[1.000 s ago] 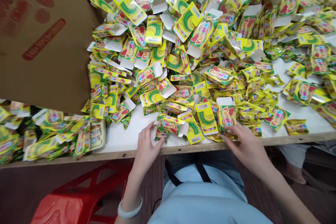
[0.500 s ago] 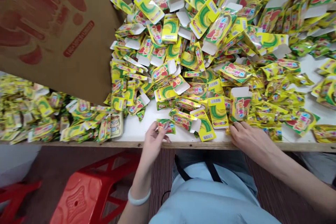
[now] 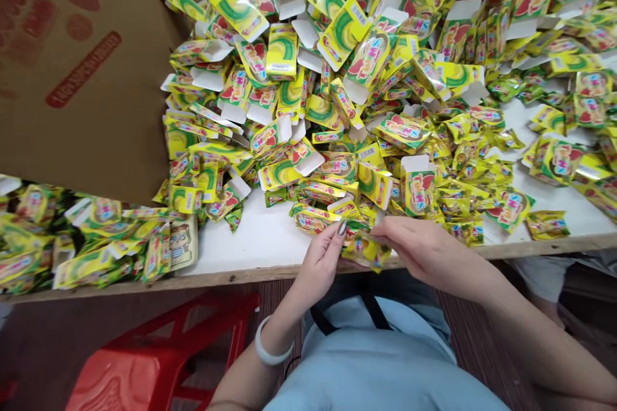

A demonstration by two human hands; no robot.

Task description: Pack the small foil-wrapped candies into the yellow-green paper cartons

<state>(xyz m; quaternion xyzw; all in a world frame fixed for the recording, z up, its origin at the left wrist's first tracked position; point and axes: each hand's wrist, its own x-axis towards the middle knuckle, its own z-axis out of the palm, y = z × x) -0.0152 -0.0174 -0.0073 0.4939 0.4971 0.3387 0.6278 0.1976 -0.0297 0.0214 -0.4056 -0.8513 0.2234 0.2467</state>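
My left hand (image 3: pixel 324 258), with a pale band on its wrist, is closed at the table's front edge. Thumb and fingers pinch a small green candy packet (image 3: pixel 355 226). Just below this, a shiny yellow candy packet (image 3: pixel 369 252) lies between the two hands; my left fingers pass partly behind it. From the other side, my right hand (image 3: pixel 417 245) comes in with its fingers pinched together at the packets' right end. Its fingertips are partly hidden, so which packet they grip is unclear. Behind the hands stands an open-topped yellow-green candy box (image 3: pixel 417 187).
A heap of yellow-green candy boxes (image 3: pixel 282 51) covers the table's back. Loose yellow packets (image 3: pixel 463 205) lie right of my hands. A large cardboard carton (image 3: pixel 116 122) leans in at left. A red stool (image 3: pixel 120 366) stands below the wooden table edge (image 3: pixel 231 279).
My left hand has lifted the green packet and moved right. My right hand has come left to meet it, and a yellow packet is now between them. The view has shifted right.
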